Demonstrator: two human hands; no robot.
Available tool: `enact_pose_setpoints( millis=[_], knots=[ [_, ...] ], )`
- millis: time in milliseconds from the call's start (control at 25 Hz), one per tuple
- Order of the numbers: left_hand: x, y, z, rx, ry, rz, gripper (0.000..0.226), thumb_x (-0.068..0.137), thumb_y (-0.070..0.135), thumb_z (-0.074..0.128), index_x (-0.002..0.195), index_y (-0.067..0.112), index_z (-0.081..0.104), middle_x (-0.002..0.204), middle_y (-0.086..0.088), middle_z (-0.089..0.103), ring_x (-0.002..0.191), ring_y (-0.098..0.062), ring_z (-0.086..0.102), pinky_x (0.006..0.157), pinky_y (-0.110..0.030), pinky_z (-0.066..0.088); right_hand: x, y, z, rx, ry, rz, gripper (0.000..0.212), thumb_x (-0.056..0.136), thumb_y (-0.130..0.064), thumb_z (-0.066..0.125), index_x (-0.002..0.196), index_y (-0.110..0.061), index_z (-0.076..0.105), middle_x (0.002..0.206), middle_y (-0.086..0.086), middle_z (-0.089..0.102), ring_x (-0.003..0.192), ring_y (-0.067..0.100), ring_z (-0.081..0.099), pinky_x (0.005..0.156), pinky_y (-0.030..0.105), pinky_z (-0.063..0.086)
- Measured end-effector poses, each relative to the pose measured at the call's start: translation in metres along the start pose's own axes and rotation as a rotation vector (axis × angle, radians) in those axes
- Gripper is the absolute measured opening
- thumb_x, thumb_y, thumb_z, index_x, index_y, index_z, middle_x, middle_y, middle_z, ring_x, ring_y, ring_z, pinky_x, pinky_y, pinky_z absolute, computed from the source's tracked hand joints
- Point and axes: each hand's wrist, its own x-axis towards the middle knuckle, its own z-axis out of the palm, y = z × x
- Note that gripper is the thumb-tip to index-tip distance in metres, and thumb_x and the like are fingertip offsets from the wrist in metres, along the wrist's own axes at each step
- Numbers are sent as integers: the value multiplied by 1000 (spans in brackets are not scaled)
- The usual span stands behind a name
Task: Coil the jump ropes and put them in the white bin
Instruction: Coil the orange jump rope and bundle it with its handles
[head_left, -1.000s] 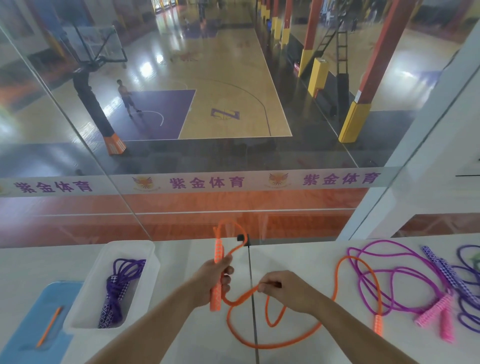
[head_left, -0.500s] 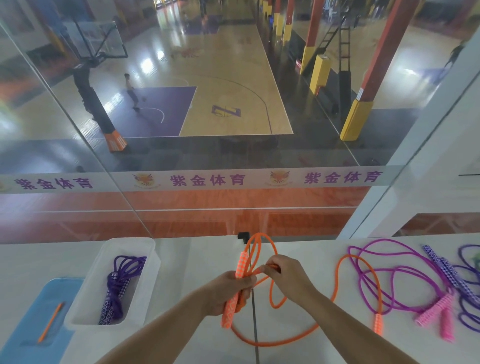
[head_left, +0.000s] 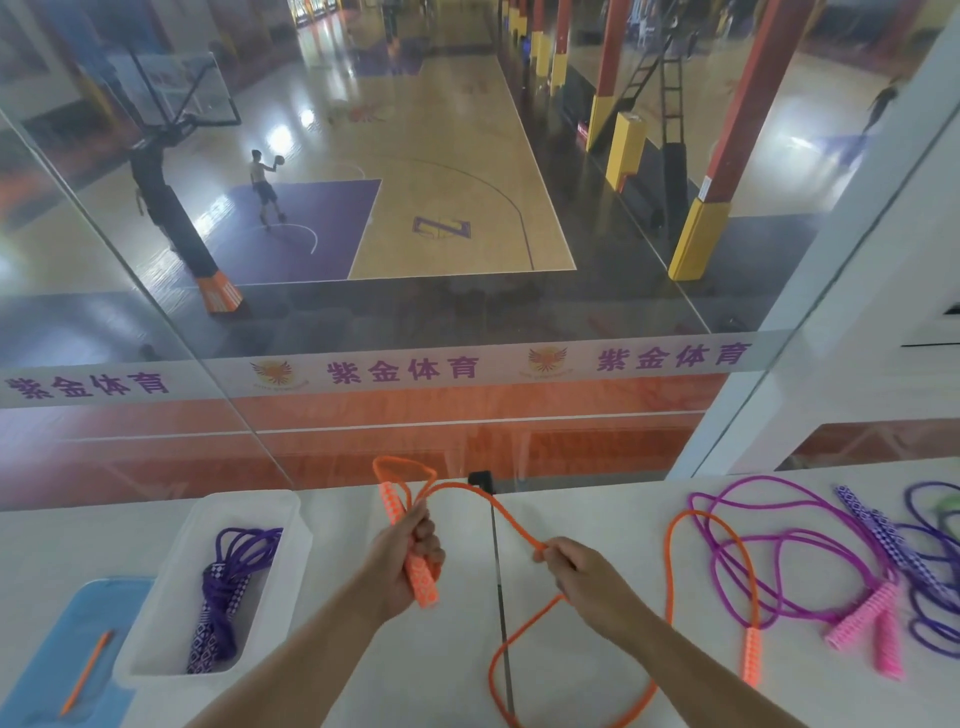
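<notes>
The left hand (head_left: 402, 558) grips the orange handle (head_left: 410, 551) with one loop above it, and the right hand (head_left: 587, 582), pinching the orange rope (head_left: 670, 571), has drawn away to pull slack for another loop, right of the bin (head_left: 171, 613).

Left hand (head_left: 402, 558) fisted upright — right hand (head_left: 584, 579) pinching, forearms extended.

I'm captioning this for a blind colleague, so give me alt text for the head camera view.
A person's left hand grips an orange jump rope by one handle with a small loop, while the right hand pinches its cord. A white bin at left holds a coiled purple rope; loose pink and purple ropes lie at right.
</notes>
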Motion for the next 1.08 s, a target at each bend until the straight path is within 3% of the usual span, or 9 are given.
enact_pose_setpoints(
  millis=[80,160,280,360,480,640,840,1080],
  knots=[
    [-5,-18,8,151,-56,-66,21,97,26,63,84,13,54,60,2,38,43,-9,35,46,-26,39,-4,-18,18,46,-59,-41,24,106,-29,42,98,-28,65,51,-15,45,49,1,38,54,19,32],
    [-11,-34,17,270,-115,-93,25,94,31,66,87,10,56,61,0,36,46,-12,35,49,-28,39,-3,-34,29,59,-59,-93,21,106,-27,43,101,-30,63,53,-22,52,49,-3,46,54,12,32],
    [-19,-45,26,387,-166,-123,36,86,42,70,72,14,52,61,-3,34,49,-15,35,55,-31,36,-1,-44,35,77,-51,-143,19,106,-27,45,104,-36,62,76,-25,66,62,-10,57,60,9,39],
    [-22,-45,26,386,-169,-117,31,86,37,73,78,12,56,62,-4,36,50,-15,35,55,-31,35,-1,-41,33,46,-77,-151,17,104,-31,48,97,-37,62,73,-18,64,59,-5,55,59,10,39],
    [-24,-37,23,362,-133,-72,28,85,24,76,100,5,61,62,-4,37,49,-14,34,53,-30,35,2,-31,27,-38,-108,-80,23,102,-36,51,87,-25,65,58,-9,54,48,1,44,56,19,37],
    [-23,-24,23,203,-109,-18,31,84,22,72,106,4,61,62,-2,36,47,-12,35,50,-28,39,-2,-17,24,9,-174,12,22,102,-30,49,89,-25,66,56,-10,51,49,3,41,55,18,36],
    [-30,-36,23,300,-198,-48,29,91,25,70,108,2,62,64,-3,34,51,-13,34,54,-29,39,0,-25,32,-47,-22,-73,22,102,-30,52,91,-23,69,62,-4,51,50,3,41,51,17,34],
    [-32,-47,29,369,-170,-64,30,86,32,74,92,5,61,64,-7,44,53,-16,41,57,-31,42,2,-38,44,-78,97,-10,36,101,-43,51,77,-19,64,64,-6,61,56,6,55,56,17,47]
  ],
)
